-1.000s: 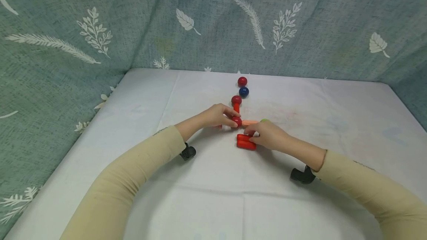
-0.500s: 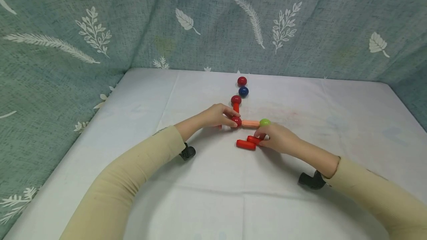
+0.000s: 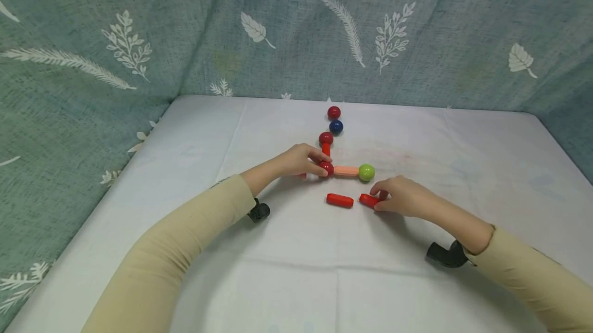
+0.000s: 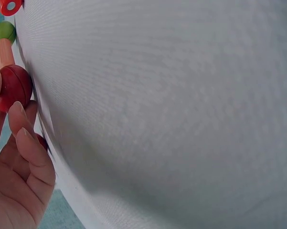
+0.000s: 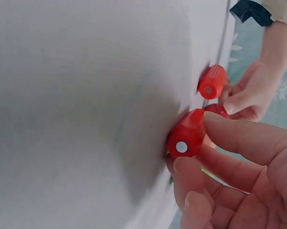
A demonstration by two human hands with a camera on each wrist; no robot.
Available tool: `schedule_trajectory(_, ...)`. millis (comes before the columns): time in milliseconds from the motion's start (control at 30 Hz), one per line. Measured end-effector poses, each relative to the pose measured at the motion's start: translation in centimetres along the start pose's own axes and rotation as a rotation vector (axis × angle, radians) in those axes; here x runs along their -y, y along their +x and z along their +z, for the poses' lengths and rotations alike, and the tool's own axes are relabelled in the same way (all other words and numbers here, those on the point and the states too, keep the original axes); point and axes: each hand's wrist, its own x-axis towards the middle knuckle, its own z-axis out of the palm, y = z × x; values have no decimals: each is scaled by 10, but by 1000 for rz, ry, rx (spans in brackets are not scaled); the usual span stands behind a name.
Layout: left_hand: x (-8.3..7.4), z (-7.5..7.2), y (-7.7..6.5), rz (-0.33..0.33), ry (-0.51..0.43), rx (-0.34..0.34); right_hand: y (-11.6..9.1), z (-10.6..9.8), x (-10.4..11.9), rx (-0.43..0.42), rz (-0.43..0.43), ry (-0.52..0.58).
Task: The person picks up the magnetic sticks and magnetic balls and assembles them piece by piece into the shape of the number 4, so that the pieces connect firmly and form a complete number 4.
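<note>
My left hand [image 3: 301, 160] pinches a glossy red ball [image 3: 327, 169] between thumb and fingers; the left wrist view shows the ball [image 4: 14, 88] up close. From it an orange rod [image 3: 346, 171] runs right to a lime green ball [image 3: 366, 172]. A red rod [image 3: 326, 149] reaches back from it to another red ball [image 3: 326, 138]. On the right, my right hand [image 3: 405, 196] grips a short red rod [image 3: 368, 200] by its right end; a pale disc shows in its end face in the right wrist view. A second red rod [image 3: 339, 200] lies just left of it.
A dark blue ball [image 3: 336, 126] and a red ball [image 3: 334, 112] sit farther back on the white cloth [image 3: 278, 261]. A bit of another reddish piece [image 3: 303, 176] peeks out under the left hand. Leaf-patterned green fabric [image 3: 296, 39] hangs behind.
My right hand has drawn one red rod to the right, away from the other red rod it lay against, uncovering the lime green ball. The left hand stays on the red ball.
</note>
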Motion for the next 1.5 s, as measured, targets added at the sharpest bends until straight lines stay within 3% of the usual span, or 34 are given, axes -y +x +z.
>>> schedule_trajectory(533, 2, 0, 0, 14, 2, -3, 8, 2, -2, 64, 40, 91)
schedule_trajectory(800, 1, 0, 1, 18, -8, -5, 10, -4, -14, 86, 89, 298)
schedule_trajectory(1067, 0, -1, 0, 21, -4, -6, 12, -12, -22, 41, 95, 456)
schedule_trajectory(1500, 0, 0, -1, 22, -9, -6, 23, -28, -26, -126, 183, 764)
